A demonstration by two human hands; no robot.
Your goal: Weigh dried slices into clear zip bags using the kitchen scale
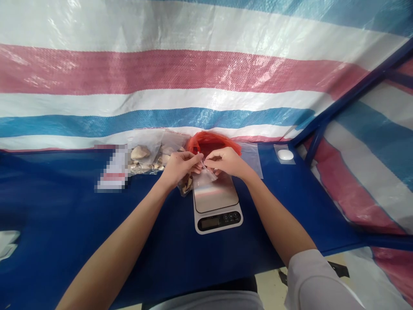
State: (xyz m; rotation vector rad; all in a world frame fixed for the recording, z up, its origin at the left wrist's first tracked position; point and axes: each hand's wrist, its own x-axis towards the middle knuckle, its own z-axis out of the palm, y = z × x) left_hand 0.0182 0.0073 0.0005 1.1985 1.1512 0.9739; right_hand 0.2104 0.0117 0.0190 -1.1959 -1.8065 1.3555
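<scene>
Between both hands is a small clear plastic bag (209,175), pinched near its top edge above the back of a kitchen scale (215,197). My left hand (181,167) closes thumb and fingers on the bag's left side. My right hand (228,162) pinches it from the right. Whether the bag holds anything I cannot make out. The scale has a shiny metal plate, and its display looks blank. Just behind the hands lies a red plastic bag (214,140). Left of them are clear bags of pale brown, stone-like or dried pieces (140,152).
A flat clear bag (253,159) lies right of the red one. Farther right, a white oval object (285,155) rests on a small clear packet. A white object (8,243) sits at the blue table's left edge. Striped sheeting (161,69) hangs behind; a blue metal frame (348,94) stands right.
</scene>
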